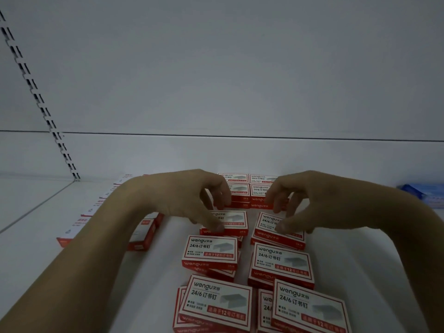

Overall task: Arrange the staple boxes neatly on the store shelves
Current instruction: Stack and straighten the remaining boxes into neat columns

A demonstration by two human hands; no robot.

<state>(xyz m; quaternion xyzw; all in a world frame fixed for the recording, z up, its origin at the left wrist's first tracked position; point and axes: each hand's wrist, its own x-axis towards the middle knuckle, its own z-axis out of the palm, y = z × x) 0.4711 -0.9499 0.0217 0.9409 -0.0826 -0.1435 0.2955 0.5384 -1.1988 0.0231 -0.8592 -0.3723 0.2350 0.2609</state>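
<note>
Red-and-white staple boxes lie in two columns of short stacks on the white shelf (374, 265). My left hand (182, 195) arches over a box in the left column (234, 219), thumb on its near edge and fingers at its far edge. In the same way, my right hand (319, 203) clasps a box in the right column (266, 222). Behind them stand two tidy rear stacks (240, 186) (260, 186) against the back wall. Closer stacks (211, 251) (281, 263) and front stacks (216, 301) (307, 308) sit slightly askew.
A row of boxes on edge (96, 207) runs diagonally at the left, with a couple more boxes (141, 236) beside it. A blue package (425, 193) lies at the far right. A slotted upright (38, 97) climbs the back panel at left.
</note>
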